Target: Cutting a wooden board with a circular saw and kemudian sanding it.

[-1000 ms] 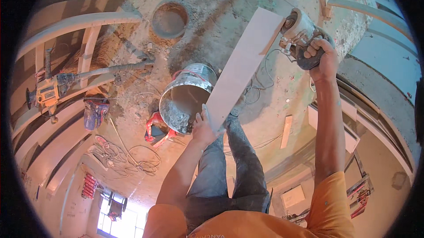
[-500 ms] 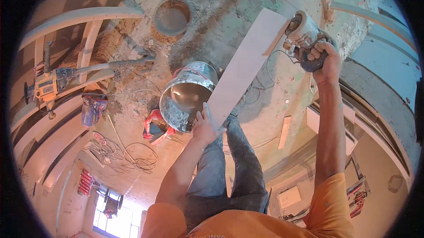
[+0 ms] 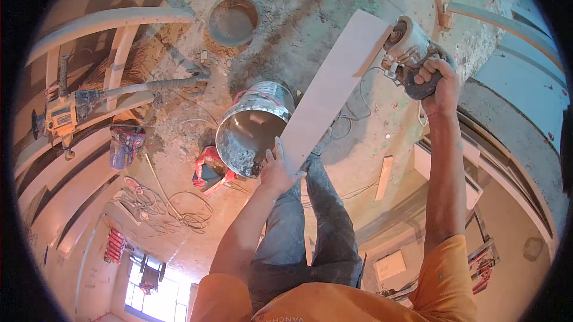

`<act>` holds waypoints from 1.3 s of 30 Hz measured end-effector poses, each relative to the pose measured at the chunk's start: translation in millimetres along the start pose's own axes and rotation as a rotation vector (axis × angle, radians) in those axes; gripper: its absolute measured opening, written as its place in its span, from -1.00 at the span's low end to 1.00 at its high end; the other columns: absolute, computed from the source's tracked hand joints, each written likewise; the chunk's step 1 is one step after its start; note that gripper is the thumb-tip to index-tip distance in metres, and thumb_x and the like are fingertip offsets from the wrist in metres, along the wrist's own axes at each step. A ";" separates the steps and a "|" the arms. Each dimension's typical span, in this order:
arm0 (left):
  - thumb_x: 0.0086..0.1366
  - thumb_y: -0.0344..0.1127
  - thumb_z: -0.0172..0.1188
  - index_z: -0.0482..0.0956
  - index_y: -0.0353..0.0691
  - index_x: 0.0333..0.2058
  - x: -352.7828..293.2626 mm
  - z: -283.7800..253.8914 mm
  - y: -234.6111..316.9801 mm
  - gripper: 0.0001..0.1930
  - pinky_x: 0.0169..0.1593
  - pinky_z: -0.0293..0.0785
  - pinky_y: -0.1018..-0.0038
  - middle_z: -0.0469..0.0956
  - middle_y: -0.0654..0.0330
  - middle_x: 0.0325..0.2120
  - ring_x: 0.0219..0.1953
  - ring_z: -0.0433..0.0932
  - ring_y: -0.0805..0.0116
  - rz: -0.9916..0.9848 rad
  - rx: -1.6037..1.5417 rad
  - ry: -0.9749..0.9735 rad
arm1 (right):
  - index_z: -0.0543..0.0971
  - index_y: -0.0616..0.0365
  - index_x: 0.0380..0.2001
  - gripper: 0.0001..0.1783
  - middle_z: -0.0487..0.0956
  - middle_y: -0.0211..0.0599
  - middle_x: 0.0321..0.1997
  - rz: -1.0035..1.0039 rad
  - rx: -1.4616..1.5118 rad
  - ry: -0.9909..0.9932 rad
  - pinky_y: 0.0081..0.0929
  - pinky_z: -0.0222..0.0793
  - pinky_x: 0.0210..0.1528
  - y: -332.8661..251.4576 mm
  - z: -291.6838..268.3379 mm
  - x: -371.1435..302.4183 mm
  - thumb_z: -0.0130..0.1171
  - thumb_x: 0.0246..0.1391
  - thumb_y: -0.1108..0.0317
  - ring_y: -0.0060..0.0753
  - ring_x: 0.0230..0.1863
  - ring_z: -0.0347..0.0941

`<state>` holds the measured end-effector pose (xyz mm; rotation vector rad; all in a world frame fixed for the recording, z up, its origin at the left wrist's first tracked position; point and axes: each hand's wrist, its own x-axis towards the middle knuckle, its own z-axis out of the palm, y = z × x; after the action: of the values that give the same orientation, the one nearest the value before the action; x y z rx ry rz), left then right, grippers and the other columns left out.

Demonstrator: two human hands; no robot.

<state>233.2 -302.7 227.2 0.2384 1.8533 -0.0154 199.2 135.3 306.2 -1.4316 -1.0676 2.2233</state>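
Note:
A long pale tile strip [image 3: 337, 83] slants up and away to the right, its near end gripped by my left hand [image 3: 278, 173]. My right hand [image 3: 439, 80] is wrapped round the dark handle of a dusty handheld power cutter [image 3: 412, 44]. The cutter's guard sits against the strip's right edge near the far end; the blade's contact is hidden. Left of the strip, a bucket [image 3: 230, 149] tilts with its mouth toward me, grey muddy liquid inside.
At the left lies a yellow demolition hammer [image 3: 62, 116] with a long chisel. A round basin [image 3: 233, 22] stands on the rubble-strewn floor. A red bag [image 3: 209, 170] is beside the bucket, and coiled cords [image 3: 191, 217] lie nearby. Long boards [image 3: 507, 161] line the right side.
The cutter and my right hand have shifted very slightly. My left hand and the tile strip stay almost the same.

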 end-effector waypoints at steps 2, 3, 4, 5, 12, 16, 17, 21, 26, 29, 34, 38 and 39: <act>-0.06 0.25 0.60 -0.56 -0.07 0.53 -0.3 0.6 -0.9 0.57 0.33 0.40 -0.07 -0.03 -0.49 0.43 0.36 0.29 -0.44 0.017 -0.011 -0.002 | 0.47 0.13 -0.18 -0.84 0.29 -0.55 -0.51 0.014 0.000 -0.018 -0.54 0.26 -0.48 2.3 -6.2 1.5 0.06 0.16 0.53 -0.59 -0.54 0.22; -0.06 0.25 0.60 -0.56 -0.08 0.53 -0.6 0.4 -1.2 0.57 0.33 0.40 -0.07 -0.03 -0.50 0.43 0.36 0.30 -0.45 0.025 -0.017 -0.002 | 0.47 0.13 -0.18 -0.84 0.29 -0.55 -0.51 0.021 0.001 -0.027 -0.54 0.26 -0.48 2.5 -7.1 1.8 0.06 0.16 0.53 -0.59 -0.54 0.22; -0.06 0.25 0.60 -0.56 -0.08 0.53 -2.0 -1.1 -0.7 0.57 0.33 0.40 -0.07 -0.03 -0.50 0.43 0.36 0.30 -0.45 0.025 -0.017 0.000 | 0.47 0.13 -0.18 -0.84 0.29 -0.55 -0.51 0.020 0.001 -0.029 -0.54 0.26 -0.48 3.0 -6.2 1.0 0.06 0.16 0.53 -0.59 -0.54 0.22; -0.05 0.22 0.61 -0.53 -0.07 0.54 -4.1 -3.3 0.3 0.55 0.35 0.37 -0.07 -0.02 -0.49 0.43 0.37 0.27 -0.46 0.020 -0.038 -0.008 | 0.47 0.12 -0.18 -0.84 0.29 -0.55 -0.51 0.020 0.000 -0.014 -0.54 0.26 -0.49 3.7 -5.0 -1.1 0.06 0.16 0.53 -0.59 -0.54 0.22; -0.02 0.17 0.61 -0.47 -0.06 0.55 -6.0 -8.0 2.9 0.50 0.39 0.31 -0.08 -0.01 -0.48 0.43 0.39 0.22 -0.49 0.014 -0.081 -0.026 | 0.47 0.12 -0.19 -0.85 0.28 -0.55 -0.51 0.060 0.037 0.020 -0.55 0.24 -0.49 10.6 -6.5 -1.3 0.06 0.15 0.53 -0.60 -0.55 0.21; -0.02 0.17 0.61 -0.48 -0.06 0.55 -6.6 -9.2 3.5 0.50 0.40 0.30 -0.08 -0.01 -0.48 0.43 0.39 0.22 -0.50 0.024 -0.091 -0.015 | 0.47 0.13 -0.20 -0.85 0.28 -0.55 -0.51 0.027 -0.022 0.026 -0.55 0.24 -0.49 9.7 0.2 -9.1 0.06 0.15 0.53 -0.59 -0.55 0.21; -0.01 0.18 0.61 -0.48 -0.06 0.55 -6.9 -8.2 2.9 0.51 0.40 0.30 -0.08 -0.01 -0.48 0.43 0.39 0.22 -0.49 0.022 -0.086 -0.018 | 0.47 0.13 -0.20 -0.85 0.28 -0.55 -0.51 0.025 -0.026 0.025 -0.55 0.24 -0.49 10.3 0.8 -10.6 0.06 0.15 0.53 -0.59 -0.55 0.21; -0.01 0.18 0.60 -0.49 -0.07 0.55 -6.0 -7.8 2.6 0.51 0.40 0.30 -0.07 -0.01 -0.47 0.43 0.39 0.22 -0.49 0.012 -0.070 -0.020 | 0.47 0.13 -0.19 -0.85 0.29 -0.55 -0.51 0.025 -0.022 0.023 -0.55 0.24 -0.49 12.8 0.7 -13.1 0.05 0.15 0.53 -0.59 -0.55 0.21; -0.01 0.19 0.60 -0.49 -0.07 0.54 -4.2 -6.6 3.3 0.51 0.40 0.30 -0.06 -0.01 -0.47 0.43 0.39 0.23 -0.48 0.013 -0.059 -0.018 | 0.47 0.14 -0.19 -0.84 0.30 -0.54 -0.50 0.041 0.016 0.008 -0.55 0.25 -0.50 17.5 -5.8 -15.8 0.05 0.15 0.53 -0.59 -0.55 0.21; -0.01 0.20 0.60 -0.50 -0.07 0.54 -4.0 -5.4 3.2 0.51 0.40 0.30 -0.05 -0.01 -0.46 0.43 0.38 0.24 -0.47 0.019 -0.058 -0.010 | 0.45 0.12 -0.26 -0.92 0.30 -0.53 -0.50 0.048 0.002 0.004 -0.54 0.24 -0.49 17.7 -5.8 -19.0 0.05 0.16 0.50 -0.60 -0.54 0.21; -0.01 0.19 0.60 -0.49 -0.08 0.54 -3.6 -3.5 0.5 0.51 0.39 0.32 -0.05 0.00 -0.46 0.42 0.37 0.25 -0.47 0.022 -0.047 0.008 | 0.45 0.12 -0.32 -0.96 0.29 -0.54 -0.52 0.059 -0.009 0.039 -0.54 0.24 -0.48 22.7 -0.7 -21.8 0.05 0.16 0.50 -0.61 -0.56 0.19; -0.02 0.19 0.60 -0.49 -0.09 0.54 -4.0 -4.3 4.1 0.51 0.38 0.33 -0.05 0.01 -0.46 0.42 0.36 0.26 -0.47 0.024 -0.047 0.005 | 0.46 0.10 -0.32 -0.93 0.28 -0.56 -0.54 0.070 0.021 0.034 -0.54 0.23 -0.50 22.5 -3.9 -21.1 0.06 0.14 0.52 -0.60 -0.57 0.18; -0.02 0.18 0.61 -0.49 -0.09 0.54 -4.3 -5.2 4.4 0.51 0.38 0.34 -0.05 0.01 -0.46 0.42 0.36 0.27 -0.47 0.020 -0.047 0.002 | 0.45 0.09 -0.35 -0.94 0.28 -0.56 -0.55 0.080 0.029 0.025 -0.54 0.22 -0.50 23.2 -4.5 -20.7 0.06 0.13 0.52 -0.60 -0.58 0.17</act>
<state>230.2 -298.3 233.3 0.2243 1.8508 0.0427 216.1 109.1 302.2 -1.5109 -0.9825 2.2589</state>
